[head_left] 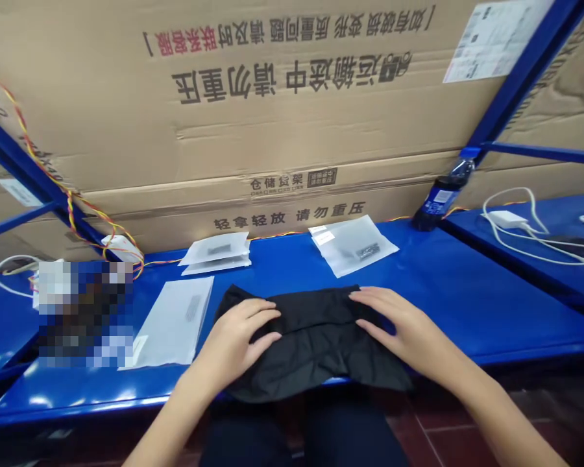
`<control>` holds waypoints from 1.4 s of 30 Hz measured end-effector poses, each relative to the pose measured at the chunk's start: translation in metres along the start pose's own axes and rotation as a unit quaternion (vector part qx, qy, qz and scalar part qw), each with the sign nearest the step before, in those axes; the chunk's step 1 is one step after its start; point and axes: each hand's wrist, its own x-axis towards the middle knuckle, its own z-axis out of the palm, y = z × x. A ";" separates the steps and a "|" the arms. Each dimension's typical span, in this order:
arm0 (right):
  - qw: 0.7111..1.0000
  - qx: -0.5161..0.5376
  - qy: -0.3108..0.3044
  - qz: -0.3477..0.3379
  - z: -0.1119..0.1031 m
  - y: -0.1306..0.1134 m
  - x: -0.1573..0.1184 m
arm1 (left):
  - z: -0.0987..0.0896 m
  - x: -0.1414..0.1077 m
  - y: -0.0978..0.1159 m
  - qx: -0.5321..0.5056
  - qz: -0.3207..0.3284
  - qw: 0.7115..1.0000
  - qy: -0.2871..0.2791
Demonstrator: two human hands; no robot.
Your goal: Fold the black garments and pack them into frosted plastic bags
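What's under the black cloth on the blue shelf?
The soft black fabric lies on the blue metal shelf, with the left hand and right hand resting on top. Blue surface shows around it; whatever is directly beneath is covered and cannot be seen.

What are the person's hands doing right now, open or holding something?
Left hand: open, flat on the black cloth.
Right hand: open, flat on the same cloth.

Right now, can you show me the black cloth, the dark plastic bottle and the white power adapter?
Black cloth (316,340): head view, on its middle, between the hands.
Dark plastic bottle (442,198): head view, on its label.
White power adapter (503,219): head view, on its top face.
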 end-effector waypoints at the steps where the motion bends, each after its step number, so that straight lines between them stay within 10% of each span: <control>1: 1.000 -0.010 -0.009 -0.007 0.003 0.005 0.003 | 0.006 0.006 -0.006 0.020 0.023 0.999 -0.026; 6: 1.000 -0.007 -0.004 -0.030 0.004 0.004 -0.008 | 0.008 -0.004 -0.007 0.050 0.076 0.995 -0.035; 11: 0.996 0.069 0.015 0.062 0.000 -0.010 0.006 | -0.016 0.001 -0.002 -0.065 -0.092 0.993 -0.047; 18: 0.982 0.113 -0.050 0.139 0.024 0.029 0.112 | 0.005 0.077 -0.082 -0.186 -0.227 0.947 -0.134; 22: 0.977 0.122 -0.096 0.144 0.031 0.045 0.127 | 0.018 0.084 -0.105 -0.203 -0.224 0.940 -0.159; 28: 0.966 0.144 -0.147 0.153 0.023 0.059 0.112 | 0.015 0.071 -0.105 -0.215 -0.221 0.933 -0.187; 35: 0.957 0.205 -0.064 0.192 0.016 0.048 0.121 | 0.009 0.078 -0.106 -0.221 -0.226 0.936 -0.151; 42: 0.971 0.185 -0.037 0.147 -0.018 0.021 0.076 | -0.025 0.043 -0.052 -0.145 -0.130 0.980 -0.048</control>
